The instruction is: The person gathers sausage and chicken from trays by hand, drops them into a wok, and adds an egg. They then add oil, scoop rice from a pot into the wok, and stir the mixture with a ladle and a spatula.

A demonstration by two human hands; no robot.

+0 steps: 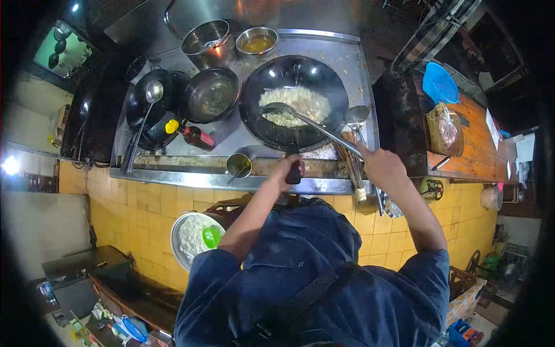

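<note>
My left hand (285,173) is closed around the dark handle of a large black wok (254,124) on the steel stove. In the wok lies a pile of fried rice (306,101), pale with bits mixed in, partly smeared by motion. My right hand (383,168) grips the long metal handle of a cooking ladle (324,129). The ladle's bowl is down in the rice at the left of the wok. A small metal cup (239,165) with greenish contents stands left of my left hand. A bamboo wok brush (351,165) is just left of my right hand.
A smaller black wok (213,95), a steel pot (208,46), a bowl of yellow liquid (256,41) and a lying sauce bottle (196,137) crowd the stove. A bowl of white rice (186,237) with a green scoop stands below left. A blue basket (440,82) sits right.
</note>
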